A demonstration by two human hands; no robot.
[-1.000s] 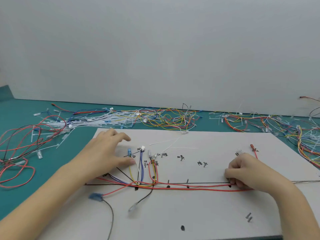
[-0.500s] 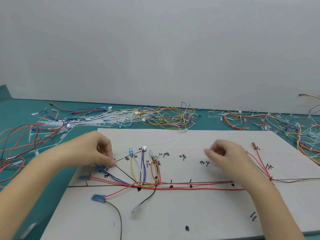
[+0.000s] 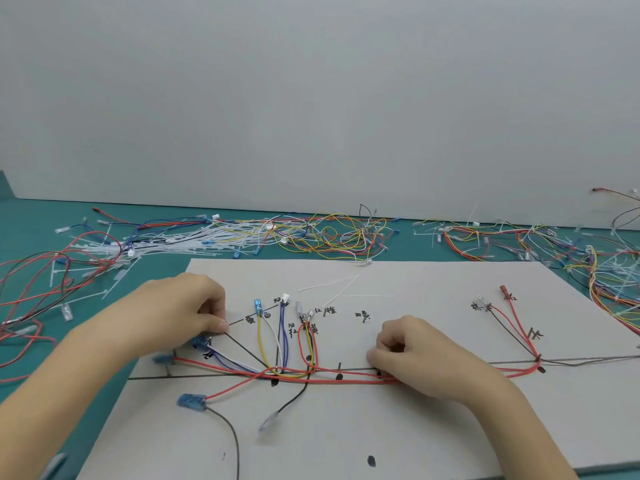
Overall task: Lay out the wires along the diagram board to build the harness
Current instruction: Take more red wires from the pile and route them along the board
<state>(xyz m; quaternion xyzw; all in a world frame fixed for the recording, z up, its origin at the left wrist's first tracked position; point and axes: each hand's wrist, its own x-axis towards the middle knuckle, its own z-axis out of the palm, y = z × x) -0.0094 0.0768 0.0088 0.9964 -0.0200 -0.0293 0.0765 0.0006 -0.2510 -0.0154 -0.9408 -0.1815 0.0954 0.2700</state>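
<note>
The white diagram board (image 3: pixel 398 427) lies in front of me with black lines and labels drawn on it. Red, yellow, blue, white and black wires (image 3: pixel 287 372) run along its main line and branch upward. My left hand (image 3: pixel 180 310) pinches a blue connector (image 3: pixel 201 341) at the board's left side. My right hand (image 3: pixel 412 355) has curled fingers pressing down on the red wire bundle (image 3: pixel 349 377) at the middle of the main line. A red and a black wire (image 3: pixel 512 327) branch up at the right. A blue terminal (image 3: pixel 192 400) on a grey lead lies at the lower left.
Loose wires and white cable ties (image 3: pixel 214 237) are piled behind the board on the teal table (image 3: pixel 20 216). Red loops (image 3: pixel 31 292) lie at the left, and more tangled harnesses (image 3: pixel 519 240) lie at the back right. A grey wall stands close behind.
My right hand came down and left from the upper middle of the board onto the red bundle on the main line. My left hand stayed at the blue connector on the left.
</note>
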